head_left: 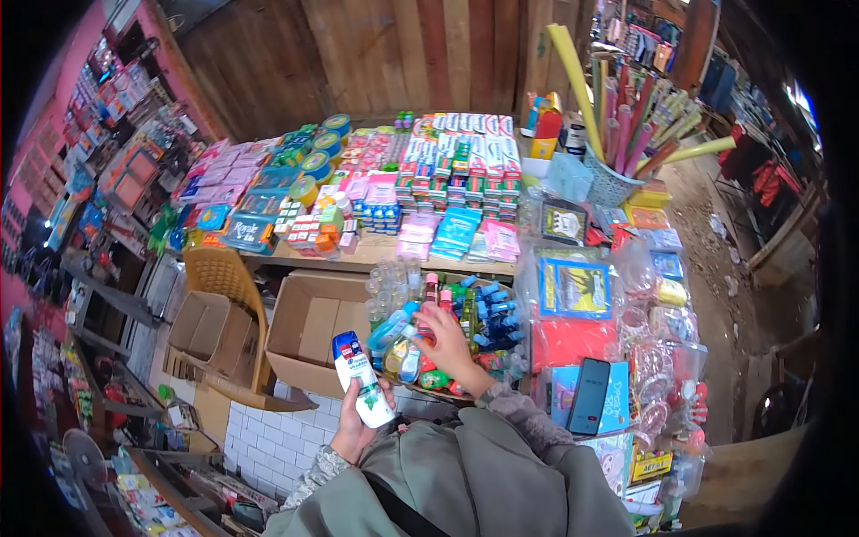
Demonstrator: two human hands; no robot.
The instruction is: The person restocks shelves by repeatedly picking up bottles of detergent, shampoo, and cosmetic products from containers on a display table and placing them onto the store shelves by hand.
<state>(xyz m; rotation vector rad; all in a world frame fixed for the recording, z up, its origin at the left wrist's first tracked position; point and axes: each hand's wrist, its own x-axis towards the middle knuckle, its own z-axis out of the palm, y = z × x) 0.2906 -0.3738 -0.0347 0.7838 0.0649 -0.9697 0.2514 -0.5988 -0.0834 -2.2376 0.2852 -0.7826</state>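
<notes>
My left hand (354, 419) is closed round a shampoo bottle (361, 383), white with a dark blue cap, held upright with a slight tilt in front of my body. Over a carton of bottles, my right hand (447, 349) reaches in with its fingers apart. Its fingertips are close to a light blue bottle (391, 328) that leans over the others; whether they touch it is unclear. Beside that hand stand red-capped bottles (432, 288) and several blue-capped bottles (497, 313). Clear, round-topped containers (383, 285) stand at the carton's left side.
An open cardboard box (315, 315) adjoins the bottles, with a wicker chair (224, 268) further left. Stacked toothpaste boxes (461, 166) and packets fill the table behind. At right, a phone (589, 396) lies on packaged goods near a basket of rolls (611, 182).
</notes>
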